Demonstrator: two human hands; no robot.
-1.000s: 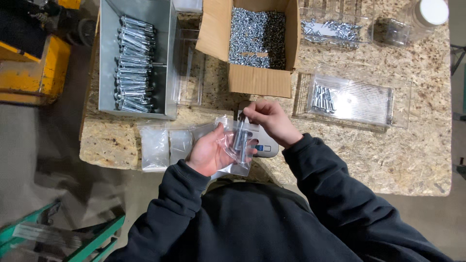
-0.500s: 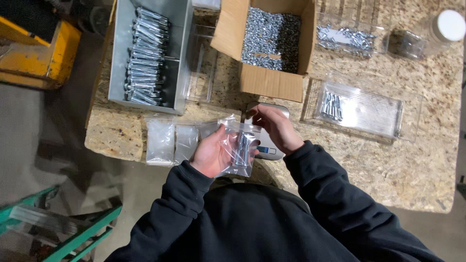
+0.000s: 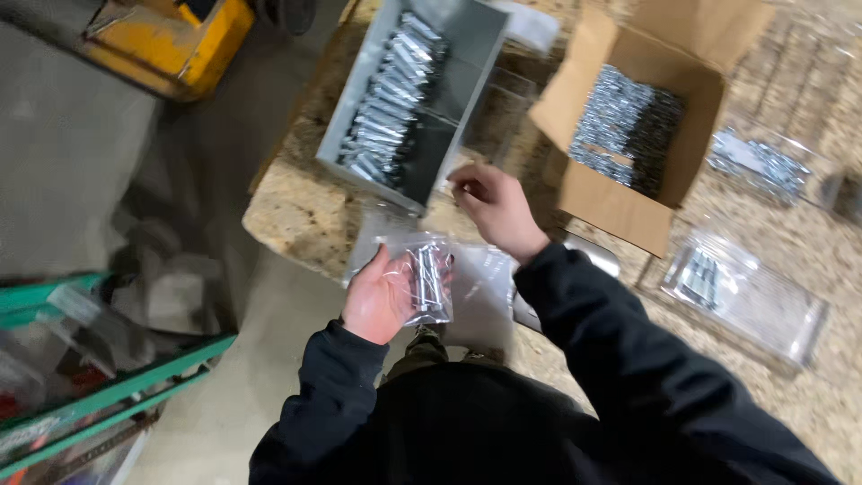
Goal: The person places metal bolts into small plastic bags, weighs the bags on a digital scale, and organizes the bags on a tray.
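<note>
A small clear bag of screws [image 3: 428, 283] was held in the left hand [image 3: 382, 296], palm up, at the near edge of the counter [image 3: 296, 211]. The grip was closed loosely on it: the bag lay across the palm and was pinned by the thumb, with the bright screws standing roughly lengthwise inside. Just right of it, more flat clear bags [image 3: 485, 283] were spread on the counter, partly under the held one.

The right hand [image 3: 494, 208] was raised farther out, above the counter between a grey metal bin [image 3: 467, 72] and an open cardboard box [image 3: 628, 202]. Its fingers were curled narrowly together; whether anything was pinched between them cannot be told from the blurred view. Neither bin nor box was touched by it.

The bin, on the far left of the counter, was filled along 1 side with packed bags of screws [image 3: 386, 108]. The cardboard box, to the right, was loaded with loose silver screws [image 3: 624, 126]. A clear plastic tray [image 3: 763, 310] with a few screws in it was seen at the near right, well apart from both hands. A yellow machine [image 3: 175, 40] stood at the far left on the floor, and a green frame [image 3: 108, 395] at the near left.
</note>
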